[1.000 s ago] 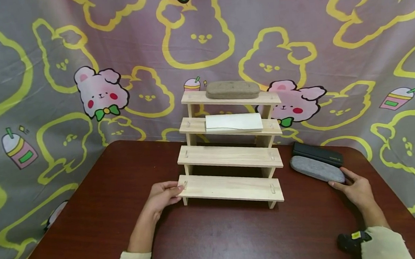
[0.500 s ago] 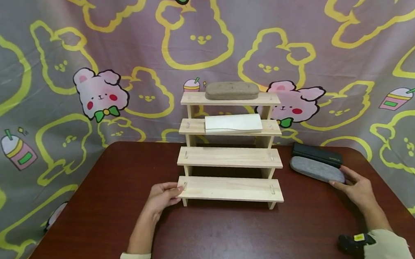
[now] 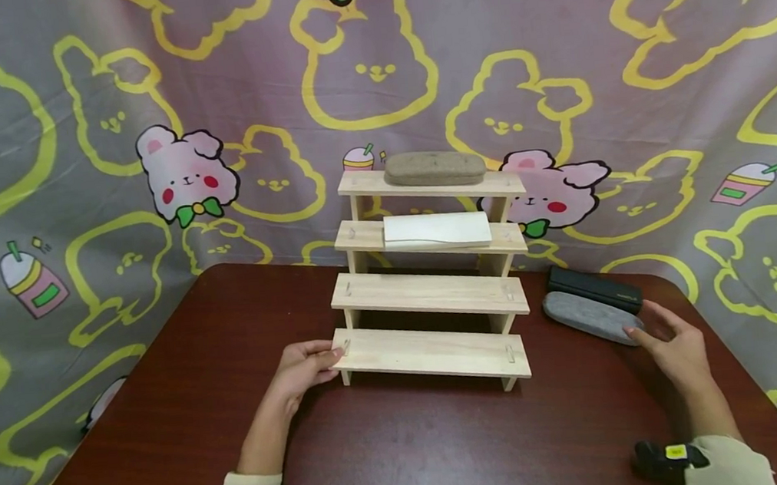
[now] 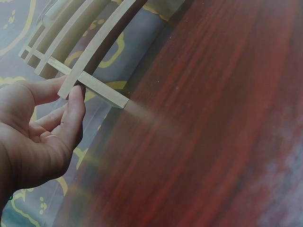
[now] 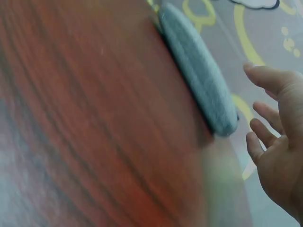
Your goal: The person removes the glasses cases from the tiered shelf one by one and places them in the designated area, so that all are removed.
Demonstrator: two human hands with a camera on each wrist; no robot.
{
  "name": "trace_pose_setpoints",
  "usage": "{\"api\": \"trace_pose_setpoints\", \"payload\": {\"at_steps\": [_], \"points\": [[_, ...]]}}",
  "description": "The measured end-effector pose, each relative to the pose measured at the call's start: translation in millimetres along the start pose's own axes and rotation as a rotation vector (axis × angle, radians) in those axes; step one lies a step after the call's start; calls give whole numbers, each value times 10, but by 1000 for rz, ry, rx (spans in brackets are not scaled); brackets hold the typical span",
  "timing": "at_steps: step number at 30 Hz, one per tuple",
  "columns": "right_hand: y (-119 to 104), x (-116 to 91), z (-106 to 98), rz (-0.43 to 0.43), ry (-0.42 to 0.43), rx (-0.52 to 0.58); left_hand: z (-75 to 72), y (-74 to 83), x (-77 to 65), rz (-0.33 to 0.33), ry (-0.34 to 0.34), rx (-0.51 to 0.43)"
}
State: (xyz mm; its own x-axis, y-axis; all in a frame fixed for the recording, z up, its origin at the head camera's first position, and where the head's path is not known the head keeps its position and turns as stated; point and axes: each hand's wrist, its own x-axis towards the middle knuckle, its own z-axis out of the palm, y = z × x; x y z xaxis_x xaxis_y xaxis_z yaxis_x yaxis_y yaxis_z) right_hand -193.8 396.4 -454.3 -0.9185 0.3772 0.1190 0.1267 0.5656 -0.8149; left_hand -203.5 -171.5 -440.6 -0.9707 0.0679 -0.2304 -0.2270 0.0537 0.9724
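Observation:
On the table stands a pale wooden tiered rack (image 3: 433,350). My left hand (image 3: 305,373) pinches the left end of its lowest shelf; the left wrist view shows thumb and fingers on that board (image 4: 71,85). At the right, a grey felt-like glasses case (image 3: 585,316) lies on the table. My right hand (image 3: 681,352) is beside its near right end, thumb and fingers spread. In the right wrist view, a gap separates this hand (image 5: 279,137) from the grey case (image 5: 196,71).
A black case (image 3: 594,288) lies right behind the grey one. The rack's top shelf bears a brown case (image 3: 434,169), and a white case (image 3: 437,230) is on the shelf below. A patterned cloth (image 3: 372,59) hangs behind the table (image 3: 407,456).
My right hand has let go of the grey case's end and spread its fingers, shifting slightly right. The grey case has barely moved. My left hand keeps its place on the rack.

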Motion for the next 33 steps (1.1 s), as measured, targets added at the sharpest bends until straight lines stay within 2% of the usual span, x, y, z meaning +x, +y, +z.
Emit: {"api": "trace_pose_setpoints", "payload": {"at_steps": [5,11,15,18,22,26,30,33], "points": [[-175,-18,6,-7,35,7,4,-1,-7,-7,12,1],[-412,-40,21,-124,75,167,8,4,-8,-12,14,0],[-579,-97,32,-182,75,212,12,8,-11,-11,9,1],[-711,-138,67,-212,117,248,8,9,-8,-6,1,2],[-885,-164,128,-238,178,398,6,8,-8,-2,-3,0],[-1019,-181,182,-282,178,521,13,8,-12,-4,-1,-4],[-1140,-225,232,-354,148,520,14,11,-16,-6,2,-6],[-1204,-255,267,-393,116,476,10,10,-18,-5,4,-7]]}}
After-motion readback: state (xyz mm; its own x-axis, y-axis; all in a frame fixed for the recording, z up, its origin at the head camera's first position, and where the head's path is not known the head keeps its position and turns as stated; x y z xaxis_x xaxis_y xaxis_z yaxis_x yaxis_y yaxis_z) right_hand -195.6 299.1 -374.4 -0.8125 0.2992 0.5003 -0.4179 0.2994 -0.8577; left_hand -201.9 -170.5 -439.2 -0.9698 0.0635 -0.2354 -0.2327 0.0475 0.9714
